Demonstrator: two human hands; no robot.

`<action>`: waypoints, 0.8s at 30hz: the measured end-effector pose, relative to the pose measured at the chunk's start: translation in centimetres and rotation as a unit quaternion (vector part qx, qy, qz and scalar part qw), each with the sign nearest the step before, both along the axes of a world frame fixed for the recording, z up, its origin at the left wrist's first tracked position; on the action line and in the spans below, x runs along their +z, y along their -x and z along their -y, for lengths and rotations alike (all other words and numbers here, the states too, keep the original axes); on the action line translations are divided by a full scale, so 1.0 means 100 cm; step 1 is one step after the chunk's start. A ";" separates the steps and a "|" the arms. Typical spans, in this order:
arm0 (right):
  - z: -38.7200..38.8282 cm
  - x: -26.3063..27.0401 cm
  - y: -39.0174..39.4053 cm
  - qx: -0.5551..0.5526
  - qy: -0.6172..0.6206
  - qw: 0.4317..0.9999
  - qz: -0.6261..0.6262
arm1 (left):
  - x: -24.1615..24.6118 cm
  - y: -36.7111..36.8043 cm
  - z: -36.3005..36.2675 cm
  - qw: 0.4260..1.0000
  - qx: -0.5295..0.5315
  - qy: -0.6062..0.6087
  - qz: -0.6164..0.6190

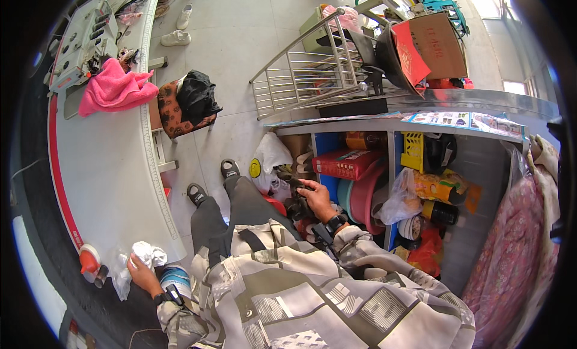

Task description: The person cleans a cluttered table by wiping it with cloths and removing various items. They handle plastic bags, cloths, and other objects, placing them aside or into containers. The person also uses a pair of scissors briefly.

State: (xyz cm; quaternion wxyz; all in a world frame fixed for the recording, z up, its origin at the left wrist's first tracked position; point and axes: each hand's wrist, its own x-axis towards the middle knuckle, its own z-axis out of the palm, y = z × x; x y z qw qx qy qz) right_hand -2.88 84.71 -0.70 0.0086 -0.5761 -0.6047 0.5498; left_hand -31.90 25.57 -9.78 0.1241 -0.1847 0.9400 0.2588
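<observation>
My left hand (pixel 143 273) is closed on a white cloth or plastic bundle (pixel 148 254) at the near end of the sewing machine table (pixel 108 177). A clear plastic bag (pixel 121 281) hangs beside its fingers. Over at the shelf unit, my right hand (pixel 317 199) has its thumb and fingers on a dark brown, crumpled item (pixel 297 204), whose kind I cannot tell. A white plastic bag (pixel 274 153) with a yellow round face on it lies just beyond that item. Pink (pixel 364 198) and teal basins stand on edge in the shelf right of my right hand.
An industrial sewing machine (pixel 90 47) and a pink towel (pixel 117 89) are at the table's far end. A stool (pixel 169 110) bears black cloth. Behind the shelf unit (pixel 351 127) leans a metal rack (pixel 306 74). A white tub (pixel 176 279) stands near my left wrist.
</observation>
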 end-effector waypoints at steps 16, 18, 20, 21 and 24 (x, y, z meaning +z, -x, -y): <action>-0.010 -0.008 0.011 0.039 -0.008 0.999 0.010 | 0.018 -0.028 -0.033 0.982 -0.123 0.052 -0.131; -0.013 -0.006 0.016 0.044 0.011 0.999 -0.004 | 0.018 -0.026 -0.036 0.982 -0.132 0.031 -0.133; -0.022 -0.004 0.019 0.097 -0.022 0.995 0.026 | 0.014 -0.025 -0.040 0.988 -0.118 -0.008 -0.096; -0.028 -0.003 0.018 0.140 -0.027 0.989 0.029 | 0.012 -0.024 -0.042 0.995 -0.082 -0.024 -0.041; -0.040 -0.011 0.024 0.138 -0.013 0.990 -0.015 | 0.020 -0.030 -0.044 0.989 -0.102 0.015 -0.110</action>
